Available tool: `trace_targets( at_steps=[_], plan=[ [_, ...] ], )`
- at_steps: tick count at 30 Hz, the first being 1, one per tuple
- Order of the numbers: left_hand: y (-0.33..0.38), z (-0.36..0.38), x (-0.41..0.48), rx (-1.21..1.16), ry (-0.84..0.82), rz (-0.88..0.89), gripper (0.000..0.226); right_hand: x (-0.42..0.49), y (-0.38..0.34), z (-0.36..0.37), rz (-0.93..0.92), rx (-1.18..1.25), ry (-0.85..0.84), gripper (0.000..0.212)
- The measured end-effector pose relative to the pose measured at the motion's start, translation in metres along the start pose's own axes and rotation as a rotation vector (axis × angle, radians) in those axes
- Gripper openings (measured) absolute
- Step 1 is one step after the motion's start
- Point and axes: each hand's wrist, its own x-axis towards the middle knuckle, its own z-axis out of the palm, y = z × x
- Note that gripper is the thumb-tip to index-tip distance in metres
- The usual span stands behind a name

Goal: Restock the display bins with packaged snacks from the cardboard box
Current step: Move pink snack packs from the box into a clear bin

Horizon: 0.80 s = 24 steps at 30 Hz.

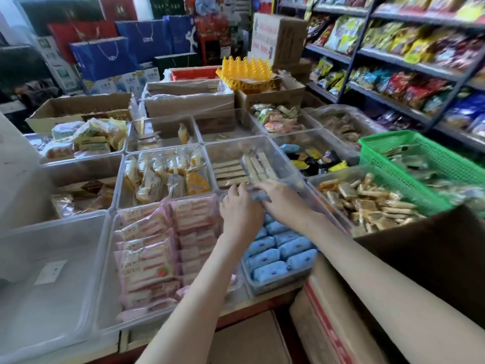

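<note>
I stand in small snack shop. Before me: clear plastic bins [78,166] set edge to edge, each filled with one kind of wrapped goods, such as pink-wrapped cakes [147,248] and blue-wrapped packs [278,256]. To my right, metal shelves [393,59], tiers crowded with bright snack bags [346,35]. Behind bins: stock cartons [189,101], yellow egg trays [246,68]. Green basket [420,153] holds more packets. At back, blue and red gift bags [105,59] stand upright.

Both bare arms stretch forward, and the hands come together. The left forearm [199,290] rises from the lower centre, and the right forearm [367,253] slants in from the lower right corner. The left hand [240,210] shows its back, fingers bent down and away. The right hand [282,199] lies just beside it, palm down, fingertips pointing left. Neither hand's grip can be made out.
</note>
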Motion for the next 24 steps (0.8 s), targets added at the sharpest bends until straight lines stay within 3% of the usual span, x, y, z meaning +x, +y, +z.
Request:
trace_targets(
  at_steps=[5, 8, 13, 20, 24],
  plan=[
    [0.112, 0.041, -0.093, 0.109, 0.018, 0.239, 0.053, -0.106, 0.075, -0.055, 0.072, -0.020, 0.144, 0.038],
    [0.171, 0.084, -0.141, 0.125, -0.004, 0.277, 0.049, -0.171, 0.129, -0.074, 0.172, -0.019, 0.130, 0.035],
    [0.226, 0.158, -0.191, 0.104, -0.188, 0.140, 0.048, -0.252, 0.211, -0.076, 0.295, -0.087, 0.014, 0.036],
    [0.210, 0.231, -0.180, 0.279, -0.499, -0.042, 0.052, -0.281, 0.300, -0.020, 0.490, -0.041, -0.208, 0.036],
    [0.208, 0.268, -0.161, 0.373, -0.504, -0.150, 0.055, -0.272, 0.358, 0.025, 0.563, 0.052, -0.370, 0.063]
  ],
)
